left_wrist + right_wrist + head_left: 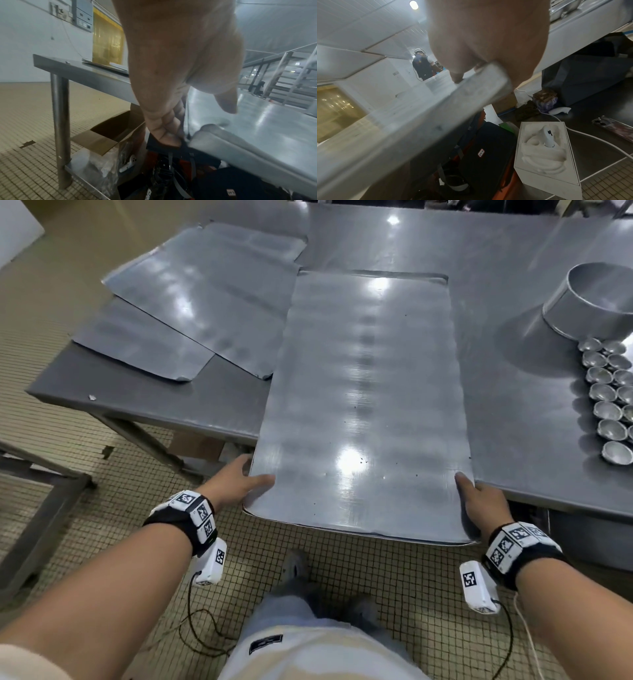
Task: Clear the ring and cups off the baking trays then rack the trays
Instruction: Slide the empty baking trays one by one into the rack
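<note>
Both arms reach forward: the left hand point(236, 481) and right hand point(479, 501) each clamp a near corner of the front tray point(366, 392), thumbs on top, fingers curled beneath. It overhangs the table point(513, 268) edge, long axis pointing away from the person. Three trays show in all (two others point(205, 289) overlap at left), one ring point(596, 302) and a double row of cups point(609, 392) at right.
</note>
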`<state>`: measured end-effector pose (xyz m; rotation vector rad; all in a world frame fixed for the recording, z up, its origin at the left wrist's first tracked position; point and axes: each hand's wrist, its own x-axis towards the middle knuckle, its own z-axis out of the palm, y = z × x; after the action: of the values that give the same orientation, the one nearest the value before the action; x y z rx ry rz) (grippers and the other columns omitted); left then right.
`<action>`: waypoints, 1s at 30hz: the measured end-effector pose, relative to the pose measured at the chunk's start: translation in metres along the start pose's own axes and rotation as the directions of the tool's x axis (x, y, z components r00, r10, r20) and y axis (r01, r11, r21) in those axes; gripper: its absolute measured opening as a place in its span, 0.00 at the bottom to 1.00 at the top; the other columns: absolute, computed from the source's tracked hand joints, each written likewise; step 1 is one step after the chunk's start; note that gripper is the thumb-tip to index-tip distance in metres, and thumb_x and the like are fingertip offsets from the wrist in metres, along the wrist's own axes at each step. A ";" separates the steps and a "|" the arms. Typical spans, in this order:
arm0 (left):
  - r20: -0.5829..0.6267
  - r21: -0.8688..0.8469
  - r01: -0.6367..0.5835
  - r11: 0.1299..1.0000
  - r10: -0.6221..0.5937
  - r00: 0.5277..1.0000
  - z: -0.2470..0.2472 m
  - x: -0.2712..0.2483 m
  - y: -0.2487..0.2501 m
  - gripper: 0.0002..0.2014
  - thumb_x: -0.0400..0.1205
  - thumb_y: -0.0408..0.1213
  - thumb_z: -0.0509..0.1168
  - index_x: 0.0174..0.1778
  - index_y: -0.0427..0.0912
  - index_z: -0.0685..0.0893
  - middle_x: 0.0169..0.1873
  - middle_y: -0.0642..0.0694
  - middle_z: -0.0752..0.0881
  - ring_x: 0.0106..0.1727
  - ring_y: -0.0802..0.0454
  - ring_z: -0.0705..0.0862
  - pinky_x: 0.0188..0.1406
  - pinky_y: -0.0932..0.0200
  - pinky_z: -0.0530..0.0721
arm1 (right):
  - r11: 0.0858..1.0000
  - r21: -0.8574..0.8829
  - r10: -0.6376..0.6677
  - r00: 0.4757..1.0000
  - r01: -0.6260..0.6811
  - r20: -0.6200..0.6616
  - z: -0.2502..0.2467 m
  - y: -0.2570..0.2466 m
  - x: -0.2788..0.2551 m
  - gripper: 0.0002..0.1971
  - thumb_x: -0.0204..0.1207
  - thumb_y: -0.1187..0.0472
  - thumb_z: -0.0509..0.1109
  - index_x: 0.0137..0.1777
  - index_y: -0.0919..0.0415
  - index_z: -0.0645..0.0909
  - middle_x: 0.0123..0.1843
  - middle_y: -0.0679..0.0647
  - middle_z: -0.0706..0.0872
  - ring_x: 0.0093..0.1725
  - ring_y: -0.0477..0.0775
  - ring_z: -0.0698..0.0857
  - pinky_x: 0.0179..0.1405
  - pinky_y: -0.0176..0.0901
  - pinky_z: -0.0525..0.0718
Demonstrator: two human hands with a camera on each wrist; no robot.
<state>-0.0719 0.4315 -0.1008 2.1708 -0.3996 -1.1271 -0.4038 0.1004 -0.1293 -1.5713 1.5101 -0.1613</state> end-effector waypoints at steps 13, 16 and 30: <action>-0.255 0.027 -0.009 1.000 0.016 0.967 0.041 0.014 0.008 0.25 0.89 0.58 0.55 0.74 0.43 0.70 0.69 0.41 0.82 0.69 0.38 0.80 0.61 0.45 0.77 | 1.000 0.024 0.007 1.000 -0.007 0.002 -0.002 0.001 -0.028 0.24 0.87 0.48 0.63 0.35 0.66 0.76 0.32 0.58 0.79 0.31 0.51 0.76 0.28 0.41 0.67; -0.247 0.030 -0.014 0.999 0.020 0.969 0.047 0.009 0.004 0.24 0.89 0.58 0.55 0.73 0.44 0.70 0.66 0.44 0.82 0.66 0.40 0.81 0.61 0.45 0.78 | 0.995 0.105 -0.002 0.999 -0.002 0.036 -0.005 0.016 -0.033 0.17 0.87 0.49 0.65 0.44 0.63 0.81 0.38 0.53 0.83 0.37 0.50 0.82 0.33 0.40 0.75; -0.177 -0.066 -0.050 0.997 0.038 0.983 0.066 0.000 -0.011 0.17 0.87 0.56 0.61 0.66 0.50 0.74 0.59 0.51 0.85 0.61 0.48 0.85 0.62 0.42 0.84 | 0.972 0.233 0.001 0.997 -0.020 0.082 -0.028 0.045 -0.022 0.30 0.76 0.62 0.71 0.77 0.45 0.68 0.64 0.57 0.85 0.61 0.59 0.86 0.63 0.60 0.84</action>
<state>-0.1258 0.4122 -0.1359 2.1677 -0.3228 -0.9031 -0.4593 0.1128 -0.1331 -1.3655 1.3823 -0.2565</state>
